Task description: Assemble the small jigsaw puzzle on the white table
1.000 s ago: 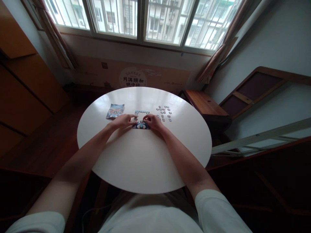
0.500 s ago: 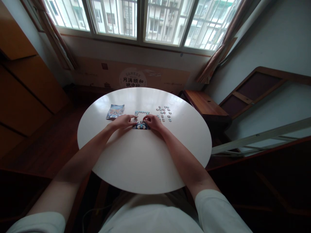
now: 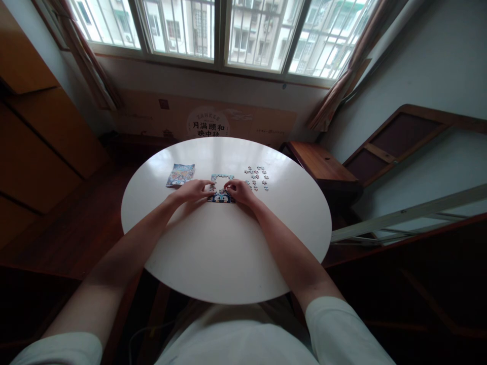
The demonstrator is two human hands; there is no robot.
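Observation:
A partly assembled jigsaw puzzle (image 3: pixel 221 197) lies on the white round table (image 3: pixel 213 253), its frame joined around a gap in the middle. My left hand (image 3: pixel 194 189) rests at the puzzle's left edge, thumb and fingers apart. At the right side, my right hand (image 3: pixel 239 190) has its fingertips pinched together over the inner part of the puzzle. They seem to hold a small puzzle piece, mostly hidden by the fingers. Loose puzzle pieces (image 3: pixel 254 177) lie in rough rows to the right of my right hand.
A colourful printed sheet or packet (image 3: pixel 181 175) lies on the table to the left of the puzzle. Beyond the table's right edge stands a low wooden cabinet (image 3: pixel 323 162). Barred windows (image 3: pixel 254 35) line the far wall.

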